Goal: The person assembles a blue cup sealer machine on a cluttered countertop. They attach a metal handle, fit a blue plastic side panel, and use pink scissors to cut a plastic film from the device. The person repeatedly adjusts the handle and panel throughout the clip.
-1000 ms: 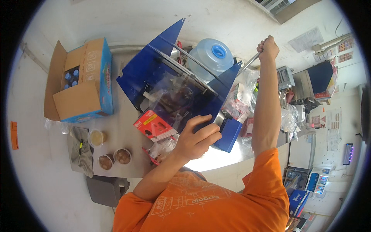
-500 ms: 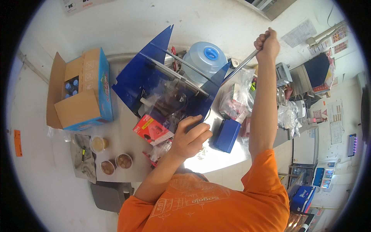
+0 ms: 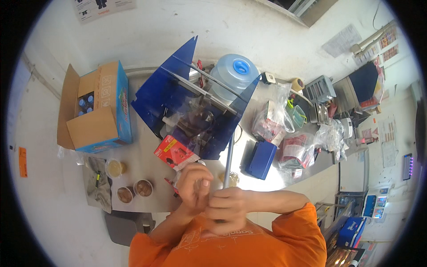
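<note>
Head view, looking down. My right hand [image 3: 229,209] is closed around the near end of a long grey metal lever [image 3: 228,161], which runs away from me toward a blue transparent-panelled machine [image 3: 195,107] standing at the middle of the grey metal surface [image 3: 147,164]. My left hand [image 3: 194,185] sits just left of the right one and touches it; its fingers are curled, but I cannot tell whether they grip anything. Both hands are close to my chest, above the near edge of the surface, with orange sleeves [image 3: 293,222] below them.

A red printed packet [image 3: 175,152] lies against the machine's near left corner, just beyond the left hand. Behind the machine stands a pale blue water jug with a blue cap [image 3: 235,75]. At far left is an open cardboard box with blue printed sides [image 3: 95,111], bottles showing inside. Near left, three small round cups with brown contents [image 3: 129,184] stand together. To the right of the lever lie a dark blue rectangular box [image 3: 261,159] and several clear plastic bags [image 3: 284,129] holding reddish packets.
</note>
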A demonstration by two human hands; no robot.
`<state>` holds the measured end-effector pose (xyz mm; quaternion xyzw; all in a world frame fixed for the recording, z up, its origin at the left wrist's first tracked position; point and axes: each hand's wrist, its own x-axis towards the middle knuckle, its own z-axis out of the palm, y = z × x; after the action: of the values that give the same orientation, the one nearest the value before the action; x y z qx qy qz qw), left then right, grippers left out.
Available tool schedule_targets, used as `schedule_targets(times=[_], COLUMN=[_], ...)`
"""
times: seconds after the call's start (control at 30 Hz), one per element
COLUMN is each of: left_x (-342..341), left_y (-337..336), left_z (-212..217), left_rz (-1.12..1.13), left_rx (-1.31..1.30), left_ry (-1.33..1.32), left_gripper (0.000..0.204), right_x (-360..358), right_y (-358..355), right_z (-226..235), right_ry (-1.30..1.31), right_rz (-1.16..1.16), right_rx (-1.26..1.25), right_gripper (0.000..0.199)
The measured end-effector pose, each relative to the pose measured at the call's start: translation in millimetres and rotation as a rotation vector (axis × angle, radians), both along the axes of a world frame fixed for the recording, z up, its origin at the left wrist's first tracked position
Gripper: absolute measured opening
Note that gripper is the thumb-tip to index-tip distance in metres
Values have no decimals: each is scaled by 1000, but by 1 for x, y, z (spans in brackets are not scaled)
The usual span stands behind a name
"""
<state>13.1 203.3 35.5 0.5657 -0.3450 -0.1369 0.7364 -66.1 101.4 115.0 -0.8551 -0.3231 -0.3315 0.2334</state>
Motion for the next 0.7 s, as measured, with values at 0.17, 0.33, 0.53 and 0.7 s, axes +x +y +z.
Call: schedule_targets(times=[0.17, 0.33, 0.53, 0.7], left_x=[6, -14, -39, -43], left_y=[51, 49, 9, -26], left_z=[-8, -69, -111, -107], left_rz=[-656, -340, -248, -166], left_rx=[258, 566, 785, 917], left_ry=[706, 1060, 212, -63], left_gripper=[33, 42, 49, 39], right_x=[-17, -41, -83, -95], right_y=[21, 19, 18, -1], right_z=[-69, -114, -137, -210], right_ry=[157, 511, 779, 1153], right_rz=[-53, -200, -915, -946], right_rx=[-82, 72, 707, 1317], right_gripper=[27, 32, 30, 39])
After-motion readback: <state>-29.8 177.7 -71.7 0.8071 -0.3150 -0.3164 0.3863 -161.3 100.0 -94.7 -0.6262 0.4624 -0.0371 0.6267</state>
